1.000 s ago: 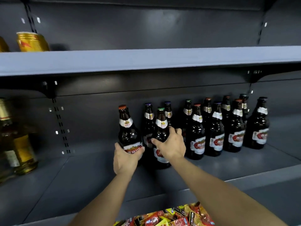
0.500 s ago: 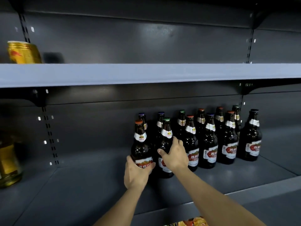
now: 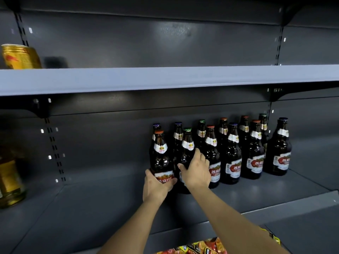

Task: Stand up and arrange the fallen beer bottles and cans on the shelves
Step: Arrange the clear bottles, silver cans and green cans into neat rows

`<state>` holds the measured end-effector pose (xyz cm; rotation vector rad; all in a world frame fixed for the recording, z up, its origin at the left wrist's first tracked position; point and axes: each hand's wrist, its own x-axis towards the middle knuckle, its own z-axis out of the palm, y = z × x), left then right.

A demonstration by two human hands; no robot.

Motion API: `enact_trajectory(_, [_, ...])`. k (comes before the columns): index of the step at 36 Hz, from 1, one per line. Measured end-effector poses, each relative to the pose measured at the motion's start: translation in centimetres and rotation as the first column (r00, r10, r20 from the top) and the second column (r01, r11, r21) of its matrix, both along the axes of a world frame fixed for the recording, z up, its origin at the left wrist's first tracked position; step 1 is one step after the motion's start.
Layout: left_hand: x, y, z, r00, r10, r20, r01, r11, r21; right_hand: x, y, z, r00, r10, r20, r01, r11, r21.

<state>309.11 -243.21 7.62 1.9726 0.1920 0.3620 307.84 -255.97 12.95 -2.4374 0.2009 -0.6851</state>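
progress: about a dozen bottles upright mid-right on the lower shelf [image 3: 110, 208] | left hand [image 3: 156, 186] wraps orange-cap bottle [image 3: 161, 158], right hand [image 3: 197, 173] curls round green-cap bottle [image 3: 187, 149] | left: nudging these into line; gold can [image 3: 21, 56] upper left looks tilted

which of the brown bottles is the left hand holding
The leftmost front bottle, the one with the orange-red cap. The left hand grips its base at the label. The right hand holds its green-capped neighbour; the other bottles are untouched.
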Motion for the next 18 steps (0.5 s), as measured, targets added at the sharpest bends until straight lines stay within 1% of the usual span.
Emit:
enact_trajectory(2, [-0.2, 0.3, -0.1, 1.0, -0.028, 0.003, 0.028, 0.999, -0.019, -0.6, 0.6, -0.6, 0.996, -0.029, 0.088, 0.032, 0.999, -0.029])
enact_trajectory(5, [-1.0, 0.9, -0.2, 1.0, -0.015, 0.011, 0.015, 0.999, -0.029, -1.6, 1.6, -1.7, 0.96, -0.03, 0.28, 0.043, 0.998, -0.042])
enact_trajectory(7, [-1.8, 1.5, -0.2, 1.0, 0.023, 0.007, -0.023, 0.999, -0.024, -2.4, 1.9, -2.3, 0.922, 0.019, 0.386, 0.01, 0.997, -0.072])
enact_trajectory(9, [-2.8, 2.3, -0.2, 0.998, 0.057, -0.009, -0.057, 0.998, 0.0, -2.9, 2.1, -3.1, 0.887, 0.13, 0.443, -0.057, 0.983, -0.173])
enact_trajectory(12, [-4.2, 4.1, -0.3, 0.993, 0.114, -0.009, -0.114, 0.993, 0.036, -3.3, 2.3, -4.2, 0.82, 0.336, 0.463, -0.15, 0.907, -0.393])
enact_trajectory(14, [-5.0, 5.5, -0.3, 0.987, 0.163, -0.007, -0.162, 0.985, 0.064, -3.5, 2.8, -4.7, 0.795, 0.431, 0.427, -0.195, 0.848, -0.493])
enact_trajectory(16, [-5.8, 7.1, -0.2, 0.977, 0.212, -0.016, -0.21, 0.974, 0.087, -3.7, 3.8, -5.1, 0.781, 0.495, 0.381, -0.251, 0.808, -0.534])
enact_trajectory(18, [-6.8, 8.9, 0.0, 0.965, 0.261, -0.022, -0.258, 0.961, 0.102, -3.9, 5.1, -5.2, 0.777, 0.535, 0.332, -0.311, 0.785, -0.536])
